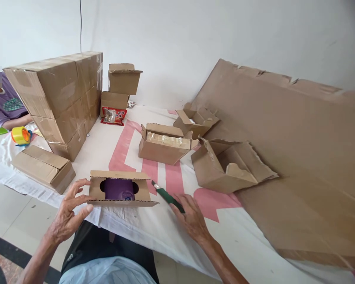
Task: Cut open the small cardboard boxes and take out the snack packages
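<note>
One narrow box (118, 174): open on the cloth-covered worktop (239, 228), directly before the person, with something purple (118, 189) inside.
Left hand (71, 211): fingers spread apart at the narrow box's left end.
Right hand (192, 217): fingers over the handle end of a green knife (165, 196); whether they grip it, cannot tell.
Knife blade (156, 185): just beside the narrow box's right end.
Behind: packed box (162, 154), red packet (114, 116).
Left side: closed box (43, 165), stacked boxes (62, 94), tape roll (19, 135).

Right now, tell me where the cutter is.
In the head view, the cutter is just below centre, its handle end at the right hand, just right of the box holding the purple item.
</note>
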### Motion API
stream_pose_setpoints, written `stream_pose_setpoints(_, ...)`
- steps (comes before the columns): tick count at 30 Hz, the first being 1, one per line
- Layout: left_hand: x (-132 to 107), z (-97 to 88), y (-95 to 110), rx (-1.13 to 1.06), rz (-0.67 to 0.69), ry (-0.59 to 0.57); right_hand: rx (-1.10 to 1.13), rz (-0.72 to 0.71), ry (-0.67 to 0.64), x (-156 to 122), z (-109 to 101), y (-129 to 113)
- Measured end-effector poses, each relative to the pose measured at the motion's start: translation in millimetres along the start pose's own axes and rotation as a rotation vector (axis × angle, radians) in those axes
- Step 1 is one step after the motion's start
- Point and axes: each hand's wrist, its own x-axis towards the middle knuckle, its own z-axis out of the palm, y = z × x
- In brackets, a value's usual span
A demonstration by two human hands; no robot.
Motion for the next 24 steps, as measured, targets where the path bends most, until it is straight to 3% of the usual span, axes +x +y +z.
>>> stream_pose_setpoints(3,9,-3.4,2,0.002,-0.018,-0.039,0.197,-0.007,0.01,27,-13,-47)
stream_pose_setpoints(7,28,-8.1,7,0.008,-0.067,-0.094,0.505,-0.23,-0.19,65,-28,-121)
stream_pose_setpoints(10,41,-16.6,10,0.037,-0.051,-0.183,0.577,-0.348,-0.343,85,-29,-153)
stream_pose_setpoints(17,62,-39.5,4,0.103,-0.083,-0.356,0.37,-0.293,-0.661,119,-39,-160)
stream_pose_setpoints(24,66,-31.1,-24,0.169,-0.034,-0.391,0.067,-0.39,-0.675,124,-34,-162)
